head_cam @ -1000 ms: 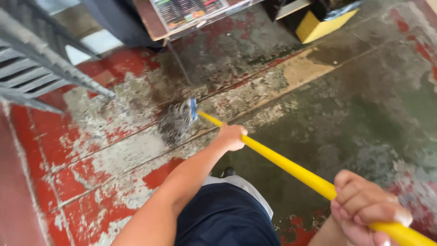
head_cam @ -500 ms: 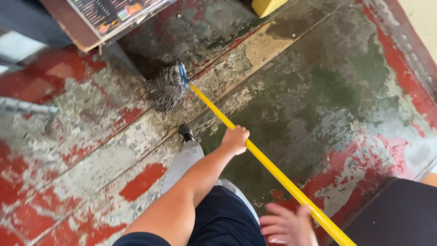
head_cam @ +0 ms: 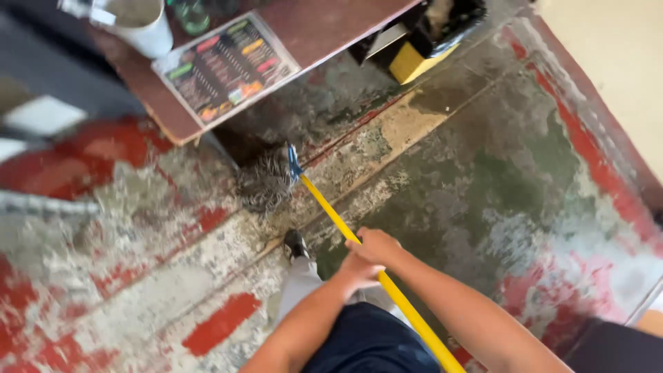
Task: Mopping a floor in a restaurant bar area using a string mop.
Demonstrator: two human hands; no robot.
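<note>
I hold a mop with a yellow handle [head_cam: 331, 214] in both hands. My left hand [head_cam: 353, 275] grips the handle from the left side. My right hand [head_cam: 378, 244] wraps the handle just above it, so the two hands touch. The grey string mop head [head_cam: 264, 184], fixed by a blue clamp [head_cam: 295, 163], lies on the worn red and grey painted floor [head_cam: 138, 276] right at the edge of a brown table [head_cam: 324, 27]. My shoe [head_cam: 295, 243] stands just behind the mop head.
On the brown table lie a dark printed sheet [head_cam: 224, 65], a white cup [head_cam: 141, 26] and a green bottle [head_cam: 190, 14]. A yellow block [head_cam: 414, 61] and dark items sit on the floor beside the table. A pale raised strip [head_cam: 608, 76] borders the floor at right.
My right hand has slid up the handle from its low end and now sits against my left hand. The mop head stays by the table edge while the view has shifted.
</note>
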